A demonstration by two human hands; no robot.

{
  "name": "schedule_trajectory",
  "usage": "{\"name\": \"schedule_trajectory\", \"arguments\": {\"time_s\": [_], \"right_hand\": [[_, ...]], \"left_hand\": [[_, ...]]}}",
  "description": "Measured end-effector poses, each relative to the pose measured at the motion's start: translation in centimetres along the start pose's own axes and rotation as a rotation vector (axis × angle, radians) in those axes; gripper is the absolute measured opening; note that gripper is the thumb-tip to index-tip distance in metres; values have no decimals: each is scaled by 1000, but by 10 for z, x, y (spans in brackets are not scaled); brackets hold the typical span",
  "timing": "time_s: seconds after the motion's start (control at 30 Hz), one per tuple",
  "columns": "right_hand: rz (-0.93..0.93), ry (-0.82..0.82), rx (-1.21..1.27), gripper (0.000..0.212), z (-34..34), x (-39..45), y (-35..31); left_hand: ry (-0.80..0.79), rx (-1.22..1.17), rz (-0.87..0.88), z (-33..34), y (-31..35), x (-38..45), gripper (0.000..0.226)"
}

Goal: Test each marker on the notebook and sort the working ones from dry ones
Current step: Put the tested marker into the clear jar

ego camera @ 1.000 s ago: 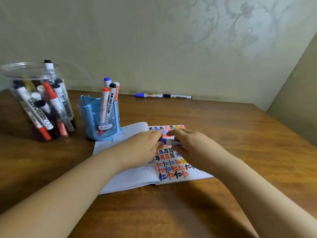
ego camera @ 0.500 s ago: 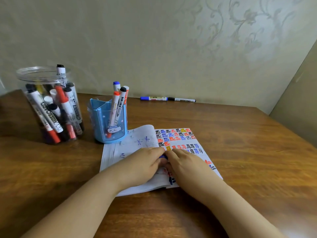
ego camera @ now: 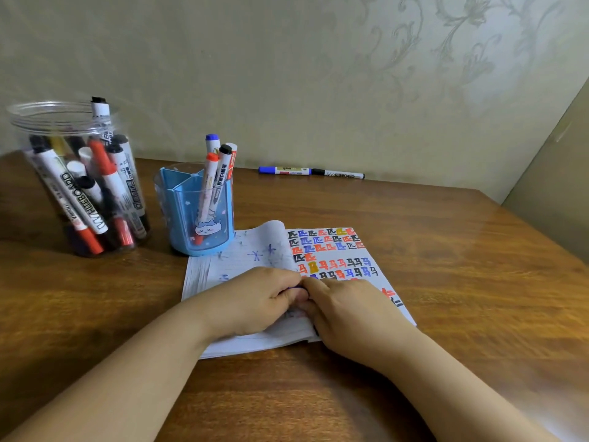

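Wooden tabletop (ego camera: pixel 446 314), brown, set against a patterned wall; head view looks down on it.

Open notebook (ego camera: pixel 248 260) lies flat at centre. Right page filled with rows of small marks in black, blue, red and one yellow; left page curls up at its top edge and carries faint blue scribbles.

Clear plastic jar (ego camera: pixel 63 122), far left, standing upright, holds a crowd of whiteboard markers, caps black, red and white, leaning at angles.

Blue pen holder (ego camera: pixel 191 224), divided into compartments, stands just beside the notebook's upper left corner. Four markers upright in it: blue, black and orange-red caps, plus one with a red label.

Left hand (ego camera: pixel 255 298) and right hand (ego camera: pixel 347 311) rest on the notebook, knuckles up, meeting at the middle fold. Fingers of both curled in tight around a small blue marker (ego camera: pixel 294 288), only a sliver of which shows between them. Cannot tell whether the cap is on or off.

Two loose markers lie end to end at the back near the wall: blue-capped marker (ego camera: pixel 283 170), then black-capped marker (ego camera: pixel 338 174).
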State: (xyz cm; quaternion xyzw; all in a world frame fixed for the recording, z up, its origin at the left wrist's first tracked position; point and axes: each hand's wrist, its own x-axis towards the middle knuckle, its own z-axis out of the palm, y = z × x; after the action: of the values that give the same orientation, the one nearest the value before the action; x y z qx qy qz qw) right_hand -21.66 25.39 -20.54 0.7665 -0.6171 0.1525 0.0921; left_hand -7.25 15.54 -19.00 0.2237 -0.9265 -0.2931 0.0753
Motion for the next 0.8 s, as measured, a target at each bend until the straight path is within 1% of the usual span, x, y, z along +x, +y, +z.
{"name": "schedule_trajectory", "arguments": {"time_s": [0.07, 0.17, 0.27, 0.33, 0.4, 0.43, 0.53, 0.57, 0.6, 0.63, 0.7, 0.73, 0.8], "right_hand": [[11, -10, 6, 53, -2, 1, -2], [83, -30, 18, 42, -8, 2, -3], [119, 43, -151, 34, -15, 0, 2], [127, 52, -186, 31, -15, -3, 5], [132, 21, -126, 31, -17, -4, 1], [145, 4, -93, 33, -18, -3, -1], [131, -18, -33, 47, -15, -4, 1], [129, -13, -25, 50, -14, -3, 0], [121, 14, -20, 50, -13, -2, -2], [128, 26, -12, 44, -9, -1, -3], [137, 9, -16, 24, -1, 2, -6], [128, 5, -51, 17, 3, 3, -8], [115, 38, -113, 10, 4, 4, -9]], "left_hand": [[-1, -8, -5, 0, 0, 1, 24], [30, -14, -25, 0, 2, 1, 25], [62, -106, -56, -2, 5, -1, 34], [97, -103, -47, -4, 5, -3, 30], [138, -72, -25, -5, 5, -5, 17], [144, -50, -10, -4, 5, -6, 15], [128, -3, 43, -2, 6, -5, 5], [140, 4, 68, -1, 6, -4, 5], [157, 6, 89, 1, 6, -3, 12], [167, 4, 97, 3, 6, -2, 19], [179, -9, 95, 5, 5, -1, 28], [176, -20, 94, 5, 3, -1, 29], [140, -42, 74, 4, 1, -2, 25]]}}
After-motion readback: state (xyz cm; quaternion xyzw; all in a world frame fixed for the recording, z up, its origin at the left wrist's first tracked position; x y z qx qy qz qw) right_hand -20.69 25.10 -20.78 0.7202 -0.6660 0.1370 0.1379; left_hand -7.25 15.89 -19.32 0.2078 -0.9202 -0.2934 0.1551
